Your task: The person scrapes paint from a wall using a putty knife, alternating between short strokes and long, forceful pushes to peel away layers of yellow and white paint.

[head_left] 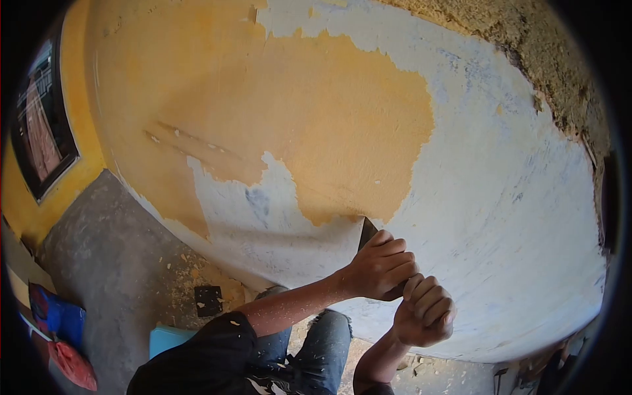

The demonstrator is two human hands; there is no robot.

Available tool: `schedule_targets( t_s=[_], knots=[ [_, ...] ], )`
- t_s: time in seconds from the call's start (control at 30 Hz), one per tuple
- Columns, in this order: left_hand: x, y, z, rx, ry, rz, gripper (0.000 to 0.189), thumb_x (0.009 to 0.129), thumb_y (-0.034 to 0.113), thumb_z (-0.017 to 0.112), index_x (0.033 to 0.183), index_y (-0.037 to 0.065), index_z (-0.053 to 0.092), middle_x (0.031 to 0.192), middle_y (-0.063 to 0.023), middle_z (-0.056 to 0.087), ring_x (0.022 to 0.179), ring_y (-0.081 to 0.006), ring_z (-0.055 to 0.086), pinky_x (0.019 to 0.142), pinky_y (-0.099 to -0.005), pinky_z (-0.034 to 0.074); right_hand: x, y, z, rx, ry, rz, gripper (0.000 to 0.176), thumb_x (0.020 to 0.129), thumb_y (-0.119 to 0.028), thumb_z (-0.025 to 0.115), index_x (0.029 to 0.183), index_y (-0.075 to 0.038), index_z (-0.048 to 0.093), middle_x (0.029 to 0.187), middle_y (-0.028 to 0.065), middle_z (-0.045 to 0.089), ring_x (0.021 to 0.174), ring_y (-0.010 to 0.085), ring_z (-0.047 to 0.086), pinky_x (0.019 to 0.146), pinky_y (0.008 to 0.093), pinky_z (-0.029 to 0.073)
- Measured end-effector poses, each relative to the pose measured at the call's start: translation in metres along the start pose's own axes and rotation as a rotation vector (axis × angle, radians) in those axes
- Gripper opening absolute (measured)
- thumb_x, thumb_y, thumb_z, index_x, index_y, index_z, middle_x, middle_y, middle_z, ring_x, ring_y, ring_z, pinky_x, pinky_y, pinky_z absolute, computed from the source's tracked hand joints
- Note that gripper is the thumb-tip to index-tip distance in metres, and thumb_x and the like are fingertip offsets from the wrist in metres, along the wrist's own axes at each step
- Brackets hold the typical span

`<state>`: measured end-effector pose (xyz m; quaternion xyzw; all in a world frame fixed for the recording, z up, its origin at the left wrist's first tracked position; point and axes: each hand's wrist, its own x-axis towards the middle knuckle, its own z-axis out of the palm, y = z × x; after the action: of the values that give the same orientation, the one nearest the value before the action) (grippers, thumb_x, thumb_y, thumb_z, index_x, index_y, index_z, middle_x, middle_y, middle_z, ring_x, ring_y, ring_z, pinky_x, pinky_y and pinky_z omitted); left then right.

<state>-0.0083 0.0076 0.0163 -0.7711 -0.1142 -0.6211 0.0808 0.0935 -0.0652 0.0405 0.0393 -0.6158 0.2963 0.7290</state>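
Observation:
My left hand (pixel 382 266) is closed around a scraper with a dark flat blade (pixel 367 232). The blade's tip meets the wall at the lower edge of a patch of orange paint (pixel 355 131). Just below, my right hand (pixel 424 311) is closed at the rear end of the same scraper; its handle is mostly hidden by my fingers. Around the orange patch, the wall shows a bare whitish layer (pixel 487 204) with ragged paint edges. Pale flakes stick to my left forearm and lie on my jeans (pixel 326 345).
Paint chips (pixel 187 283) litter the grey floor (pixel 112 250) near a dark square piece (pixel 208 301). A light blue object (pixel 168 339) is beside me. Blue (pixel 66 322) and red (pixel 72 365) items lie at lower left. A window (pixel 43 125) is at left; rough bare wall (pixel 553 59) shows upper right.

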Motion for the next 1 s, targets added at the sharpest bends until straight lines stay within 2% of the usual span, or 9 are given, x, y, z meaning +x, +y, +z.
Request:
schedule_targets(
  t_s=[0.07,0.3,0.43,0.5,0.7,0.73,0.8,0.93,1.0],
  knots=[
    [0.004,-0.003,0.003,0.046,0.072,0.06,0.015,0.076,0.021,0.069,0.076,0.015,0.055,0.07,0.0026,0.051,0.068,-0.0155,0.049,0.065,-0.0337,0.031,0.005,0.002,-0.002,-0.035,-0.027,-0.047,0.046,0.098,-0.025,0.044,0.057,-0.014,0.03,0.054,0.0007,0.033,0.055,0.0144,0.029,0.052,0.032,0.029],
    [-0.006,-0.014,-0.001,0.102,0.078,0.083,0.02,0.073,0.023,0.066,0.063,0.016,0.05,0.064,0.0026,0.041,0.06,-0.0161,0.043,0.06,-0.0327,0.033,0.001,0.025,0.011,-0.1,0.023,-0.166,0.047,0.095,-0.02,0.047,0.054,-0.014,0.025,0.044,-0.0012,0.029,0.039,0.0123,0.025,0.038,0.0297,0.025],
    [-0.002,-0.02,0.0,0.006,0.096,0.158,0.021,0.071,0.025,0.066,0.063,0.017,0.049,0.063,0.0027,0.041,0.06,-0.0157,0.044,0.058,-0.0325,0.033,-0.008,0.009,0.012,-0.165,0.031,-0.157,0.054,0.094,-0.026,0.054,0.05,-0.008,0.029,0.043,0.0038,0.039,0.035,0.0169,0.035,0.037,0.0315,0.034],
    [-0.01,-0.023,-0.006,0.076,0.014,0.156,0.021,0.067,0.024,0.067,0.062,0.017,0.047,0.062,0.0026,0.04,0.059,-0.0158,0.044,0.056,-0.0322,0.033,-0.007,0.019,0.008,-0.158,-0.004,-0.149,0.054,0.093,-0.026,0.055,0.05,-0.008,0.03,0.043,0.0035,0.038,0.035,0.0167,0.036,0.037,0.0314,0.034],
    [-0.006,-0.024,-0.004,0.091,0.066,0.126,0.022,0.062,0.027,0.067,0.059,0.017,0.047,0.061,0.0024,0.041,0.058,-0.0155,0.045,0.055,-0.0316,0.033,-0.004,0.026,0.009,-0.145,-0.028,-0.185,0.051,0.092,-0.023,0.055,0.05,-0.008,0.031,0.043,0.0011,0.035,0.036,0.0152,0.035,0.036,0.0305,0.031],
    [-0.012,-0.025,-0.004,0.138,0.07,0.099,0.022,0.062,0.027,0.067,0.059,0.017,0.048,0.061,0.0024,0.041,0.058,-0.0155,0.045,0.055,-0.0316,0.033,-0.002,0.04,0.008,-0.136,-0.078,-0.242,0.039,0.086,-0.018,0.048,0.052,-0.012,0.029,0.044,-0.0001,0.034,0.036,0.0132,0.031,0.038,0.0291,0.028],
    [-0.018,-0.026,-0.006,0.135,0.056,0.078,0.022,0.061,0.025,0.067,0.059,0.018,0.047,0.061,0.0026,0.04,0.058,-0.0156,0.046,0.055,-0.0313,0.035,-0.001,0.043,0.008,-0.137,-0.149,-0.195,0.038,0.085,-0.017,0.047,0.052,-0.012,0.029,0.044,-0.0001,0.035,0.036,0.0131,0.031,0.038,0.0294,0.028],
    [-0.01,-0.018,-0.012,0.111,0.039,0.152,0.023,0.06,0.027,0.068,0.059,0.019,0.046,0.06,0.0034,0.039,0.057,-0.0151,0.045,0.054,-0.0307,0.035,-0.011,0.011,0.017,-0.156,-0.114,-0.176,0.038,0.085,-0.015,0.047,0.052,-0.011,0.028,0.044,0.0023,0.035,0.037,0.0144,0.033,0.039,0.0301,0.029],
    [-0.018,-0.031,-0.007,0.112,0.06,0.115,0.022,0.059,0.026,0.067,0.059,0.019,0.046,0.06,0.0037,0.039,0.057,-0.0151,0.045,0.054,-0.0305,0.035,-0.011,0.046,0.013,-0.184,-0.071,-0.23,0.04,0.086,-0.017,0.047,0.052,-0.01,0.028,0.044,0.002,0.035,0.037,0.0152,0.033,0.039,0.0299,0.029]
  ],
)
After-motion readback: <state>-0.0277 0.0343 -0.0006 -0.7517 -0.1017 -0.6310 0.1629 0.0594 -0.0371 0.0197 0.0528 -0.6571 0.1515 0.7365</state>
